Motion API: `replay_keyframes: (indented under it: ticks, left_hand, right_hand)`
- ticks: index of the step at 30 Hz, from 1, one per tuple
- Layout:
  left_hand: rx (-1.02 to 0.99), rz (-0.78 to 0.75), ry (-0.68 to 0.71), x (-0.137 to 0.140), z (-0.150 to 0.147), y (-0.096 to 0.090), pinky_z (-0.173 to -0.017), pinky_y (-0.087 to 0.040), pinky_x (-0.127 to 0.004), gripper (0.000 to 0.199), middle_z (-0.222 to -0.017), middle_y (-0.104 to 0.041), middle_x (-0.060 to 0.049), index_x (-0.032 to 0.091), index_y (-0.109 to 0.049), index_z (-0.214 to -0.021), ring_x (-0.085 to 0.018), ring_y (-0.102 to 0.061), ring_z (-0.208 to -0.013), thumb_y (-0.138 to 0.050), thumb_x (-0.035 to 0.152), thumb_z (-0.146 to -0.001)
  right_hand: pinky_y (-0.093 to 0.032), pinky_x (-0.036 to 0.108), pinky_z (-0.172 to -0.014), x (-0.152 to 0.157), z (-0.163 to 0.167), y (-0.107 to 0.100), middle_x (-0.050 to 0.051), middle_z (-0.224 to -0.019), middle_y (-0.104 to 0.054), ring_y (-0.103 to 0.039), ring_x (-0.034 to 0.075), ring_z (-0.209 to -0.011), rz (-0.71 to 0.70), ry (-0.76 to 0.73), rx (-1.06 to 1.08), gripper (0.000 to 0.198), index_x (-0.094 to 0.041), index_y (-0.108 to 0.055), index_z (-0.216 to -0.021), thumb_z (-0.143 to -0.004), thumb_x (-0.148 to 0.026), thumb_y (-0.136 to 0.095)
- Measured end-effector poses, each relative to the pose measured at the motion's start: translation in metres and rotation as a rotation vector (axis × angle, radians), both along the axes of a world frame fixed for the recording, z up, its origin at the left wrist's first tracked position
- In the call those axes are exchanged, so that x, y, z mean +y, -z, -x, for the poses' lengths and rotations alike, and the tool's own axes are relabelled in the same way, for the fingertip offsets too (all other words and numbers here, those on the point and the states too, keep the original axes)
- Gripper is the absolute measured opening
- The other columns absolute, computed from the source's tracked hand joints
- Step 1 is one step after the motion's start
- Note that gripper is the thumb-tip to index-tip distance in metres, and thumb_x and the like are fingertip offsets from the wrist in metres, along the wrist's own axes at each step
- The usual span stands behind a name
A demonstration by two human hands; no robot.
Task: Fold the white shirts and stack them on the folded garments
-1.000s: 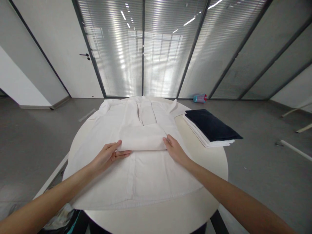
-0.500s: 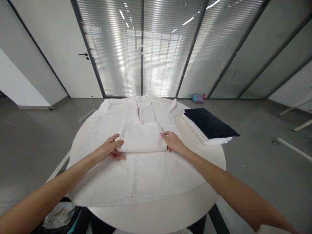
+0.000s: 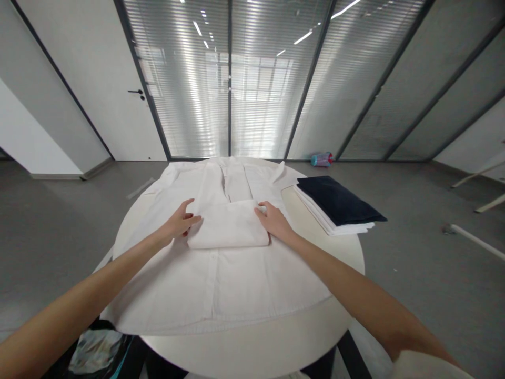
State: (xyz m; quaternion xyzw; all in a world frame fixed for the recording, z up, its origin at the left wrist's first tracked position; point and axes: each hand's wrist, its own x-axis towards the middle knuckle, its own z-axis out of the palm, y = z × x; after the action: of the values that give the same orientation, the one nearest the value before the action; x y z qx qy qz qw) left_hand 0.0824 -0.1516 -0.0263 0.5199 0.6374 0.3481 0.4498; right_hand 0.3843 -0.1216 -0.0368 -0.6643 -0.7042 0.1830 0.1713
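Observation:
A white shirt-like garment (image 3: 169, 295) lies spread over a round table. On its middle rests a folded white garment (image 3: 229, 226), a flat rectangular bundle with its front edge toward me. At the bundle's left edge is my left hand (image 3: 179, 222), its index finger stretched forward and its thumb touching the cloth. My right hand (image 3: 274, 221) lies against the right edge, thumb and index finger apart on the cloth. Its other fingers are partly hidden. Neither hand visibly grips the fabric.
A stack of folded cloth, dark navy (image 3: 335, 197) over white (image 3: 347, 230), lies at the table's right side. The pale round tabletop (image 3: 244, 347) shows at the front. On the floor by the glass wall is a blue and red object (image 3: 321, 159). A bag (image 3: 97, 347) stands below left.
Both hands have slid a little away from me along the bundle's sides, and their fingers have loosened from its edges. The bundle lies nearly where it was.

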Motion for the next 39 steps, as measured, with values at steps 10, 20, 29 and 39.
replay_keyframes:
  ticks: [10,20,29,39]
  left_hand:
    - [-0.063,-0.236,-0.06,0.015,-0.01,0.028,-0.06,-0.048,-0.023,0.088,-0.083,-0.059,0.002,0.017,-0.045,-0.144,-0.011,-0.058,-0.064,-0.073,0.028,-0.061]
    - [-0.34,-0.127,-0.2,0.022,-0.015,0.023,-0.057,-0.049,-0.022,0.081,-0.091,-0.062,-0.002,0.02,-0.053,-0.139,-0.012,-0.061,-0.064,-0.069,0.015,-0.06]
    - [-0.352,-0.059,-0.232,0.03,-0.016,0.015,-0.061,-0.052,-0.025,0.072,-0.091,-0.065,-0.005,0.02,-0.058,-0.135,-0.014,-0.065,-0.067,-0.074,0.014,-0.065]
    - [0.105,-0.36,-0.207,0.037,-0.012,0.019,-0.075,-0.056,-0.036,0.056,-0.114,-0.066,-0.013,0.018,-0.062,-0.127,-0.023,-0.069,-0.088,-0.071,0.021,-0.072]
  right_hand:
    - [-0.047,0.038,-0.083,-0.006,0.019,0.011,0.014,-0.11,-0.072,-0.069,0.031,-0.098,-0.109,-0.017,-0.218,0.046,-0.025,-0.036,-0.148,-0.103,-0.034,-0.041]
    - [-0.047,0.034,-0.083,0.021,0.02,0.015,0.009,-0.111,-0.071,-0.067,0.025,-0.1,-0.121,0.05,0.04,0.037,-0.025,-0.044,-0.137,-0.101,-0.026,-0.037]
    - [-0.048,0.031,-0.082,0.045,0.02,0.02,0.006,-0.097,-0.07,-0.066,0.022,-0.094,-0.119,0.049,0.167,0.026,-0.022,-0.056,-0.122,-0.1,-0.03,-0.046]
    - [-0.045,0.033,-0.093,0.042,0.028,0.027,0.01,-0.12,-0.067,-0.063,0.022,-0.109,-0.245,-0.008,0.061,0.027,-0.022,-0.056,-0.122,-0.099,-0.02,-0.042]
